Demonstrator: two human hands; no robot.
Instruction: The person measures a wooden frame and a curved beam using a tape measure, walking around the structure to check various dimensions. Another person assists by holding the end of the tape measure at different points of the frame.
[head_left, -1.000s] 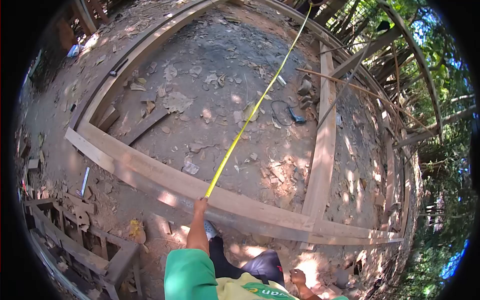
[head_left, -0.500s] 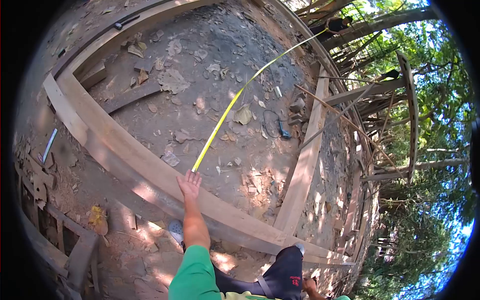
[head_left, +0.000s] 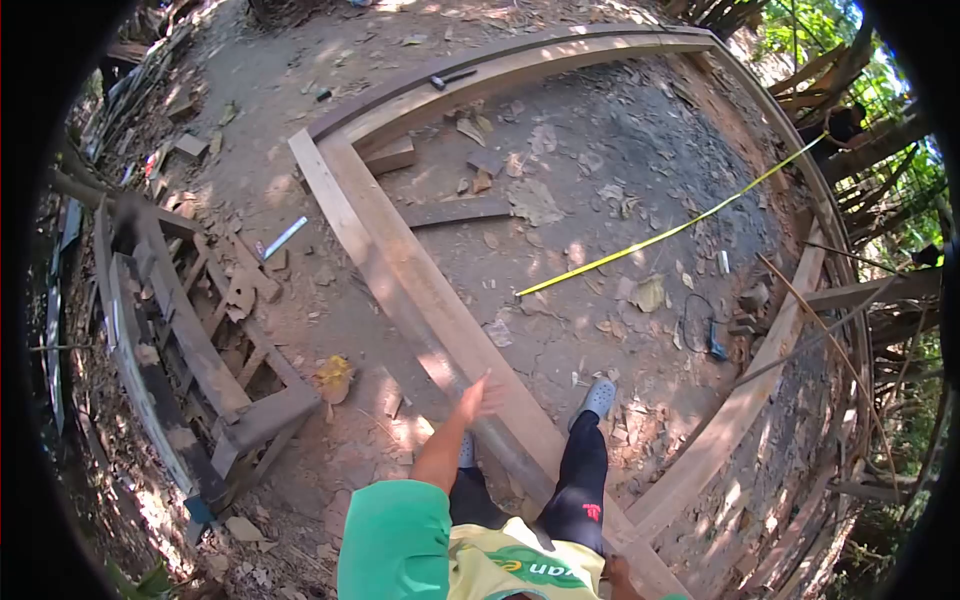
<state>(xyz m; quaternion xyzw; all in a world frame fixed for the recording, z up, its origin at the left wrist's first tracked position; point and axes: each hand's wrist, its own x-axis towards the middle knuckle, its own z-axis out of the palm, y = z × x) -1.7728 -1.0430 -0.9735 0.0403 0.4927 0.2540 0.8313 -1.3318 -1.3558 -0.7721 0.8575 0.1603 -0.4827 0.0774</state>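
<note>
My left hand [head_left: 482,398] is over the near wooden beam [head_left: 455,325], its fingers stretched out and slightly blurred, holding nothing. A yellow measuring tape [head_left: 625,250] stretches over the ground inside the timber frame. Its loose end lies apart from my hand, and its far end reaches another person [head_left: 843,125] at the upper right. Low at the bottom edge, my right hand [head_left: 622,582] is partly cut off beside my thigh, its fingers hidden. One grey clog [head_left: 600,397] is planted inside the frame; the other foot is on the outer side of the beam.
A dark hammer-like tool [head_left: 452,78] rests on the far beam. A cross beam [head_left: 740,430] runs along the right, near a blue-black corded tool [head_left: 716,342]. Stacked old timber frames [head_left: 190,330] stand at left, with a pale strip [head_left: 285,238] on the ground nearby.
My left hand has come away from the tape's end and drawn back over the beam. One foot has stepped inside the frame. The view has swung left.
</note>
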